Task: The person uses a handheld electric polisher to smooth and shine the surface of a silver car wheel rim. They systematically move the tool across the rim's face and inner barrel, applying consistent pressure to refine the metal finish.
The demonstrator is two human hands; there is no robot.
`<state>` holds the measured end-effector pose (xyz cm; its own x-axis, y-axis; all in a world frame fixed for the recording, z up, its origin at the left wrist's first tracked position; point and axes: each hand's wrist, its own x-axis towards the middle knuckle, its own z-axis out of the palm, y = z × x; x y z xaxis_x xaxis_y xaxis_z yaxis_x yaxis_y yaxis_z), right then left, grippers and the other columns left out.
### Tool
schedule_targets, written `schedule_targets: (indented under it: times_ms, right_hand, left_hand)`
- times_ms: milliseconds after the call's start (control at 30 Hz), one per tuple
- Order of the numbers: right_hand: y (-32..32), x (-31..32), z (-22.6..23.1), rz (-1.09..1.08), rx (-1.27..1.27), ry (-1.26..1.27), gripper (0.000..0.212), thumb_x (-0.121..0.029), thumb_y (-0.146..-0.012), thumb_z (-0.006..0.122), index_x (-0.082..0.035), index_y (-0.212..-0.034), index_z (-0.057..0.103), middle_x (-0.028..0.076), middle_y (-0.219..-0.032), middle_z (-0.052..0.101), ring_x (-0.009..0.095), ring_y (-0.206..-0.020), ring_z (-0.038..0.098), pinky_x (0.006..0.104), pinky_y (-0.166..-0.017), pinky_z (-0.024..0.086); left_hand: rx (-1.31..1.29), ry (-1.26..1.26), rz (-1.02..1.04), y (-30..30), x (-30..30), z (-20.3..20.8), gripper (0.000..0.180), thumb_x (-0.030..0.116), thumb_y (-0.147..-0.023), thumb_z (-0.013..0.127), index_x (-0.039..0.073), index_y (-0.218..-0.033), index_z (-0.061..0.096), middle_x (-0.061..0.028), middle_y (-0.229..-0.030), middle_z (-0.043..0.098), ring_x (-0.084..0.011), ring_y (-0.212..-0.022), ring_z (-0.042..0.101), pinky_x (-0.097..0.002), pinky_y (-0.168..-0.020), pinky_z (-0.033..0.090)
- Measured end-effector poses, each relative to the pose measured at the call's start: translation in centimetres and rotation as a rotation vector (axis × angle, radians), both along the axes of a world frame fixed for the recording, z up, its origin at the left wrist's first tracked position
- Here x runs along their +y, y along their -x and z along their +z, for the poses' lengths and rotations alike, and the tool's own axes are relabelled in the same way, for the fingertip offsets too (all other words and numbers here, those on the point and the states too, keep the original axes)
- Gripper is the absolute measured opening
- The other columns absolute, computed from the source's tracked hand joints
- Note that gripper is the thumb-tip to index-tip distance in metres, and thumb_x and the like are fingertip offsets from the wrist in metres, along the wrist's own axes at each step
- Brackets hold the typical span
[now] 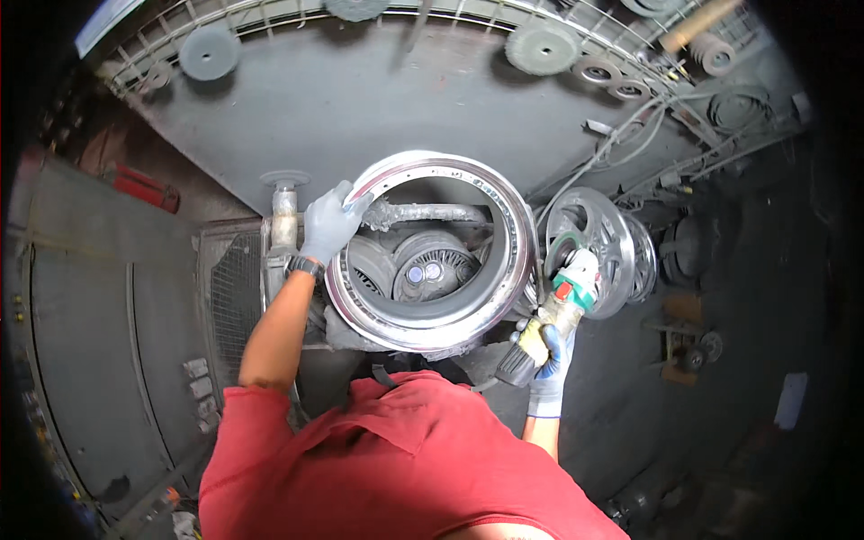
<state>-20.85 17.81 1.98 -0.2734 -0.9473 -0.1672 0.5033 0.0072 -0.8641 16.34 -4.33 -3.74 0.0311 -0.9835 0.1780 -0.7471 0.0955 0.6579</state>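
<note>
A polished metal wheel rim (423,337), a ring with an open middle, stands tilted in front of me. My left hand (331,221), in a grey glove, is closed on its upper left edge. In my right hand (554,355), also gloved, is an angle grinder (574,288) with a green and white head and yellow wrapping on its body. Its disc (563,250) sits close by the rim's right side; whether they touch I cannot tell. Through the ring show a dusty machine part (436,266) and a crusted horizontal bar (432,213).
Silver spoked wheels (594,236) stand just right of the grinder. A wire rack (463,16) with grinding discs (542,49) runs along the far wall. At left are a mesh guard (236,288) and an upright pipe (284,216). A hose (601,160) hangs at right.
</note>
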Motion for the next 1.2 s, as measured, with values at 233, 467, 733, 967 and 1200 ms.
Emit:
schedule_targets:
  times_ms: [233, 467, 733, 967, 1200]
  right_hand:
    - [-2.7, -3.2, 1.5, 0.200, 0.167, -0.029, 0.056, -0.017, -0.096, 0.070, -0.004, -0.145, 0.045, 0.015, -0.113, 0.067, 0.028, -0.089, 0.073, 0.0441, -0.072, 0.066]
    - [-7.5, -9.8, 1.0, 0.522, 0.596, 0.063, 0.091, -0.016, -0.091, 0.080, -0.001, -0.164, 0.028, 0.017, -0.143, 0.059, 0.023, -0.127, 0.061, 0.0363, -0.110, 0.048]
    - [-15.6, -12.7, 0.7, 0.951, 0.874, 0.184, 0.103, -0.033, -0.086, 0.078, -0.005, -0.168, 0.023, 0.032, -0.155, 0.049, 0.044, -0.145, 0.051, 0.0450, -0.119, 0.042]
    - [-15.4, -14.3, 0.7, 0.887, 0.964, 0.214, 0.100, -0.031, -0.085, 0.077, -0.003, -0.167, 0.026, 0.034, -0.155, 0.048, 0.047, -0.144, 0.050, 0.0457, -0.119, 0.041]
    - [-8.8, -14.4, -0.4, 0.362, 0.842, 0.110, 0.102, -0.025, -0.091, 0.080, 0.000, -0.168, 0.018, 0.028, -0.159, 0.047, 0.033, -0.145, 0.051, 0.0402, -0.117, 0.043]
  left_hand:
    - [0.507, -0.064, 0.550, 1.5, 12.7, -8.6, 0.023, 0.023, -0.101, 0.071, 0.000, -0.101, 0.067, -0.0160, -0.076, 0.067, -0.0253, -0.070, 0.064, -0.0412, -0.071, 0.052]
    - [0.355, 0.139, 0.451, 2.5, 18.3, -2.9, 0.028, 0.017, -0.098, 0.071, 0.002, -0.121, 0.066, -0.0170, -0.120, 0.066, -0.0262, -0.104, 0.068, -0.0377, -0.086, 0.054]
    - [1.960, -0.388, -0.193, 6.7, 16.9, -4.7, 0.069, 0.043, -0.108, 0.059, 0.008, -0.163, 0.035, -0.0105, -0.161, 0.048, -0.0272, -0.149, 0.045, -0.0477, -0.125, 0.034]
    - [1.932, -0.396, 0.003, 7.9, 13.0, -3.6, 0.061, 0.034, -0.102, 0.068, 0.006, -0.153, 0.048, -0.0107, -0.143, 0.061, -0.0258, -0.131, 0.062, -0.0438, -0.114, 0.048]
    - [1.537, -0.550, -0.462, 13.9, 3.3, 1.4, 0.041, 0.019, -0.098, 0.074, 0.002, -0.134, 0.065, -0.0048, -0.120, 0.071, -0.0125, -0.112, 0.066, -0.0326, -0.101, 0.052]
